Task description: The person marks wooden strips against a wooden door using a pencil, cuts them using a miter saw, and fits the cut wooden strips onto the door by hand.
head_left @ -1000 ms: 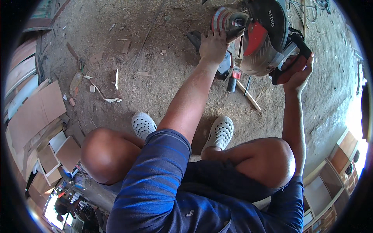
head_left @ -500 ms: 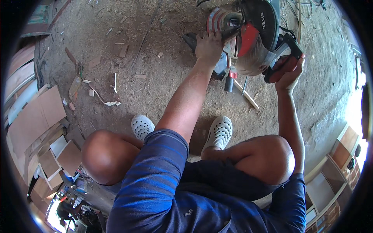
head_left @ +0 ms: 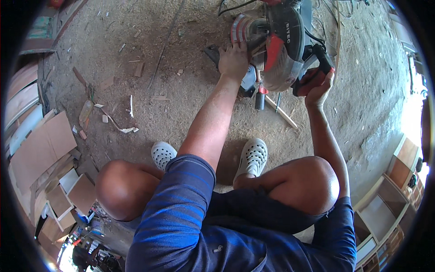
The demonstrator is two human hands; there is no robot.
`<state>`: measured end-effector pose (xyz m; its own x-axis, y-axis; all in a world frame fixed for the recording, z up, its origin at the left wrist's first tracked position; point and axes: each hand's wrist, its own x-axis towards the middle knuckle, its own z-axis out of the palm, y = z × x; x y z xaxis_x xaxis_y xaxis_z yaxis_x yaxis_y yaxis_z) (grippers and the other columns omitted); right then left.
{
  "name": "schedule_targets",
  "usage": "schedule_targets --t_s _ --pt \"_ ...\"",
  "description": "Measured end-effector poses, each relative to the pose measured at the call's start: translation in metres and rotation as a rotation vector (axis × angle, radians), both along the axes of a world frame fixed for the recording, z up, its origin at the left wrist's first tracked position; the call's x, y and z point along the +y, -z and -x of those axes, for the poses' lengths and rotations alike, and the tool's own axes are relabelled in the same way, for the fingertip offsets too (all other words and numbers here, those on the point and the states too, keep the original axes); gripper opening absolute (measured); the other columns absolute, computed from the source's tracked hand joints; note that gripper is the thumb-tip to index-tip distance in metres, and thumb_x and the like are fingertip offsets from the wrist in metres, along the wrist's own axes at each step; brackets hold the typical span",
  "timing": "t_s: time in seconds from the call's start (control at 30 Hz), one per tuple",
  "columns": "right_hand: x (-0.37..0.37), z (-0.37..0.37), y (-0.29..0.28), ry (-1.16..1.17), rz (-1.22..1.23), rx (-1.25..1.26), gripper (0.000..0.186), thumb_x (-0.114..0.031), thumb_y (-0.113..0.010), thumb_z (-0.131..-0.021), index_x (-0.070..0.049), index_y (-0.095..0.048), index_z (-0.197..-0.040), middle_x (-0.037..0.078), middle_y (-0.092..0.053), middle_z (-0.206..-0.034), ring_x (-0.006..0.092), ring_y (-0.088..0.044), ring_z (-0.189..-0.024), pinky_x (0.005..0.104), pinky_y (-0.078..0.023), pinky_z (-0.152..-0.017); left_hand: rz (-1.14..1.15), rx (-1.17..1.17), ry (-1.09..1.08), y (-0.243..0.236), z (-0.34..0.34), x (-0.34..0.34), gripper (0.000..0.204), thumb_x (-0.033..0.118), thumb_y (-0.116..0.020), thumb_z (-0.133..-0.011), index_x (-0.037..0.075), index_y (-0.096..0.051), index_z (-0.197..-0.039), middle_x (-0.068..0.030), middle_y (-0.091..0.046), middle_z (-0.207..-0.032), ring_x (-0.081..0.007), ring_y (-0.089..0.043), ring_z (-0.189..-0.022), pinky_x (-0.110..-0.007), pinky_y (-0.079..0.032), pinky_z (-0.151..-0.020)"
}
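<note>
A miter saw (head_left: 284, 38) with a dark blade guard and red parts stands on the ground ahead of me, right of the middle. My right hand (head_left: 319, 92) is closed around its red-and-black handle (head_left: 310, 81). On the saw's left side, my left hand (head_left: 233, 62) presses down with bent fingers beside the fence, next to the dark end of the base (head_left: 212, 54). The fingertips and whatever lies beneath them are hidden. A black clamp handle (head_left: 260, 100) sticks out at the saw's near side. Close by, a thin wooden strip (head_left: 283, 113) lies on the ground.
Wood scraps (head_left: 139, 69) and sawdust litter the dirt floor. Brown boards (head_left: 43, 145) lean at the left, and a wooden cabinet frame (head_left: 380, 208) stands at the right. A dark cord (head_left: 240, 7) runs behind the saw. My white clogs (head_left: 253, 156) are near its front.
The view has shifted slightly, so the saw and both hands appear farther left and a little lower. Each hand keeps its place on the saw.
</note>
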<state>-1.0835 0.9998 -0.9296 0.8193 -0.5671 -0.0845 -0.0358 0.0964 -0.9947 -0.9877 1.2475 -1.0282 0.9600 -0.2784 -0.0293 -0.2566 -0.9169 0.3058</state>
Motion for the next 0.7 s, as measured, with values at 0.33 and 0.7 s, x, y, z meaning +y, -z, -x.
schedule_targets --t_s 0.33,0.7 --pt "0.001 -0.074 -0.124 -0.020 0.041 0.138 0.061 -0.069 -0.055 -0.105 -0.011 -0.071 -0.116 -0.001 -0.063 -0.079 0.0104 -0.058 -0.062 0.0289 -0.046 -0.055 -0.032 0.024 0.005 -0.007 0.000 -0.008 0.057 0.051 -0.072 -0.096 0.008 -0.060 -0.132 -0.0188 -0.066 -0.134 -0.0377 -0.067 -0.124 -0.062 -0.048 -0.107" --pt "-0.046 -0.173 -0.168 -0.201 0.499 0.363 0.047 -0.050 -0.051 -0.109 -0.009 -0.074 -0.110 0.010 -0.069 -0.092 0.0217 -0.062 -0.071 0.0408 -0.051 -0.062 -0.016 -0.030 0.041 0.007 -0.003 0.001 0.062 0.052 -0.079 -0.090 0.014 -0.057 -0.133 -0.0207 -0.068 -0.126 -0.0418 -0.067 -0.119 -0.065 -0.050 -0.099"
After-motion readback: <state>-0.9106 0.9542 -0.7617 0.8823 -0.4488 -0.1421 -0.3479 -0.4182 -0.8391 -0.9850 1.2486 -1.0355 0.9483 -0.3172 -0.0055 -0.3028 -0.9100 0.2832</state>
